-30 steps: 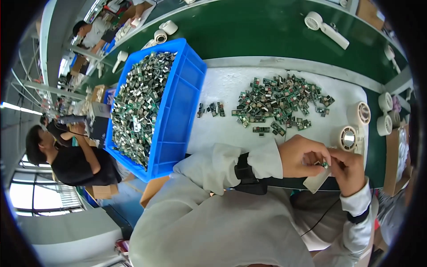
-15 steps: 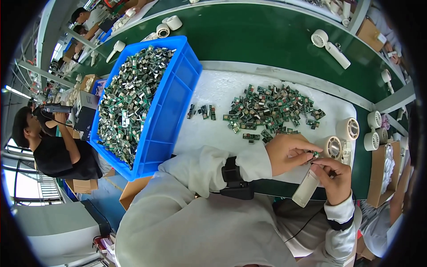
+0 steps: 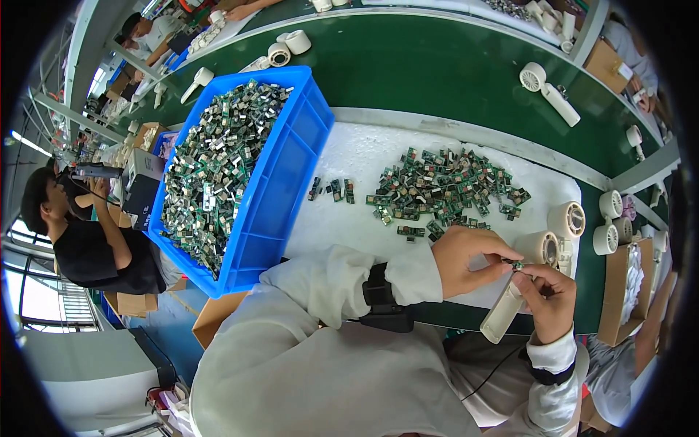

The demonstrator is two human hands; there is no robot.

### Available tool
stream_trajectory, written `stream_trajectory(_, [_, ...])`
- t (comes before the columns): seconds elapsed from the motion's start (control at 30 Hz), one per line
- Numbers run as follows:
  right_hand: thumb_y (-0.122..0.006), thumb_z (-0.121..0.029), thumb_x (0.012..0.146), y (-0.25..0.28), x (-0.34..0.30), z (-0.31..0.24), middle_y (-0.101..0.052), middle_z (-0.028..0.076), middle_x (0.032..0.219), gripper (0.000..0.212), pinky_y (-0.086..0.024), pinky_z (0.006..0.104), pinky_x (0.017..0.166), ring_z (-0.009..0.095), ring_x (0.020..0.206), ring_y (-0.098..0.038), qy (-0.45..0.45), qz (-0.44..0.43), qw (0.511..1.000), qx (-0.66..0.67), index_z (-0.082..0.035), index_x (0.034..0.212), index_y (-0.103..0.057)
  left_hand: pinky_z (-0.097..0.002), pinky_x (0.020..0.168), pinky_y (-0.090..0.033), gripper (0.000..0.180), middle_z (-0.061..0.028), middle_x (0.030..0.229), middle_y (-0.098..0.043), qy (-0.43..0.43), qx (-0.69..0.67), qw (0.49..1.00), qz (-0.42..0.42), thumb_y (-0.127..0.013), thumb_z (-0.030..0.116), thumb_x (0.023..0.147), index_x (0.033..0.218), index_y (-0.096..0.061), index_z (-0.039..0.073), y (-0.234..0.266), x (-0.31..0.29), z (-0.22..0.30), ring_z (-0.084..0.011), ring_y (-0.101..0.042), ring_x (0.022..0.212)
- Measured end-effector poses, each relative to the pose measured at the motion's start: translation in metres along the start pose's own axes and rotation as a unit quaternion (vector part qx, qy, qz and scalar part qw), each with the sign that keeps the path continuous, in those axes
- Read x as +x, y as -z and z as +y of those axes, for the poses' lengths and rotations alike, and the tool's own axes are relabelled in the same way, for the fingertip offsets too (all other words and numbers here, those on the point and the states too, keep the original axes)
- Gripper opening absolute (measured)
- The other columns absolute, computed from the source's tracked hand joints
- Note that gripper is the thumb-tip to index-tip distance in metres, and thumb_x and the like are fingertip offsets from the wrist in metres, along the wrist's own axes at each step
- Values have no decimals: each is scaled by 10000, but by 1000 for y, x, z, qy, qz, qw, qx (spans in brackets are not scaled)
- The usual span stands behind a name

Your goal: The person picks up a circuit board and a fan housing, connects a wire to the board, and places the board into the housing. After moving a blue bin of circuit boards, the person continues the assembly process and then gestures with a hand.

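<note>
My left hand [image 3: 466,262] pinches a small green circuit board [image 3: 516,265] between thumb and forefinger, just above the upper end of a white handle. My right hand [image 3: 550,297] is closed around that handle [image 3: 501,315], apparently a handheld fan's, which slants down to the left. A round white fan head [image 3: 540,248] lies right behind my right fingers; whether it joins the handle is hidden. Farther back on the white foam sheet [image 3: 349,149] spreads a loose pile of green circuit boards [image 3: 444,186], with a few boards [image 3: 336,191] set apart to its left.
A blue bin [image 3: 295,156] heaped with circuit boards stands at the left. Another fan head [image 3: 566,219] sits at the sheet's right end. Beyond lies a green conveyor belt [image 3: 422,65] carrying a white fan [image 3: 547,93]. At right is a cardboard box [image 3: 626,291]. A person [image 3: 95,233] works at left.
My left thumb and forefinger have come closer together around the circuit board at the handle's upper end. My right hand keeps its hold on the handle. The whole view has shifted slightly.
</note>
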State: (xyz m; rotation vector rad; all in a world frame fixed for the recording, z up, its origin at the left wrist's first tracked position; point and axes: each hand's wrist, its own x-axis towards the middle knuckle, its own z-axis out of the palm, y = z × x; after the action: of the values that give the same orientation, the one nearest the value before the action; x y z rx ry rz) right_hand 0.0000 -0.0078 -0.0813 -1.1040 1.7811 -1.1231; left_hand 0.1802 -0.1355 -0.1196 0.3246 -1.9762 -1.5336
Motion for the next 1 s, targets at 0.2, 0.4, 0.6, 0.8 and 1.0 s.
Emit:
stream_trajectory(0.2, [-749, -65, 841, 7, -3, 2, -585, 8, 557, 125, -377, 235, 462, 37, 485, -505, 67, -33, 996, -44, -38, 964, -752, -336, 797, -552, 245, -145, 1035, -714, -16, 81, 994, -74, -657, 9, 898, 1142, -686, 8, 6, 7, 10, -248, -704, 913])
stream_trajectory(0.4, [-768, -125, 826, 13, -6, 0, -613, 57, 560, 145, -428, 260, 475, 92, 475, -557, 122, -35, 990, -60, -62, 957, -763, -301, 859, -543, 246, -153, 1109, -688, 42, 4, 995, -88, -638, -2, 926, 1169, -672, -18, -1, -1, 9, -199, -676, 974])
stream_trajectory(0.6, [-769, -156, 823, 10, -12, 0, -619, 65, 564, 154, -434, 272, 469, 110, 462, -561, 144, -31, 987, -62, -66, 948, -765, -289, 879, -533, 256, -155, 1148, -659, 58, -7, 995, -82, -636, -3, 930, 1184, -668, -22, 2, -6, 8, -202, -653, 1021])
stream_trajectory(0.8, [-745, -165, 842, 7, -15, 8, -645, 60, 614, 130, -446, 274, 493, 127, 505, -587, 154, -27, 986, -65, -90, 945, -767, -279, 810, -526, 218, -138, 1074, -682, 52, 22, 993, -99, -652, 14, 925, 1136, -678, -31, 4, -6, 7, -178, -655, 950])
stream_trajectory(1.0, [-743, -151, 861, 7, -2, 20, -674, 40, 681, 118, -432, 254, 514, 90, 538, -547, 171, -31, 984, -36, -90, 959, -767, -285, 769, -527, 167, -118, 1021, -694, 135, 45, 982, -127, -644, -1, 922, 1078, -673, -54, 15, 2, 8, -158, -655, 882])
